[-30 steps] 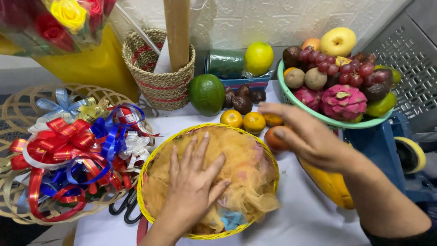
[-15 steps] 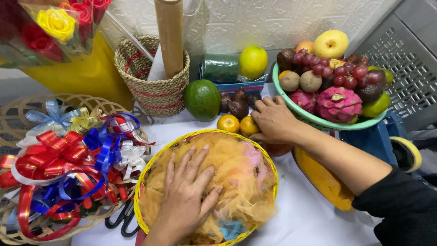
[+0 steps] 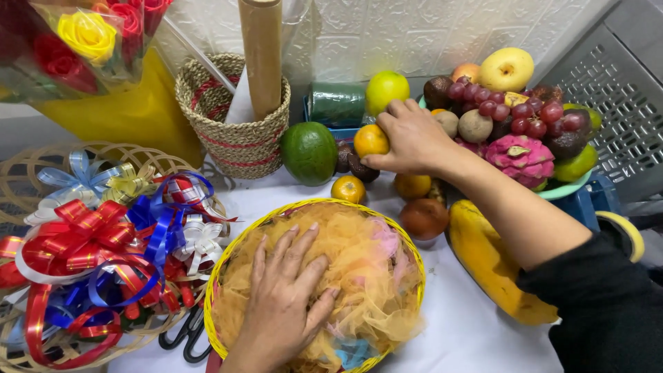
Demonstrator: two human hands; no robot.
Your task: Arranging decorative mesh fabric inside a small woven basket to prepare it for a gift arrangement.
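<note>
Beside the fruit bowl [image 3: 573, 188], an orange [image 3: 370, 139] is now gripped.
Right hand [image 3: 413, 137], moved back from nearer fruit, is closed on it; left hand [image 3: 286, 300] is kept flat, fingers spread, on yellow netting [image 3: 376, 276].

Single head-worn view, looks steeply down and forward over white table [image 3: 476, 331], close range. Yellow-rimmed basket [image 3: 228, 262] at bottom centre, fruit bowl [image 3: 563, 188] upper right, tiled wall [image 3: 387, 27] along top. No second view.
</note>
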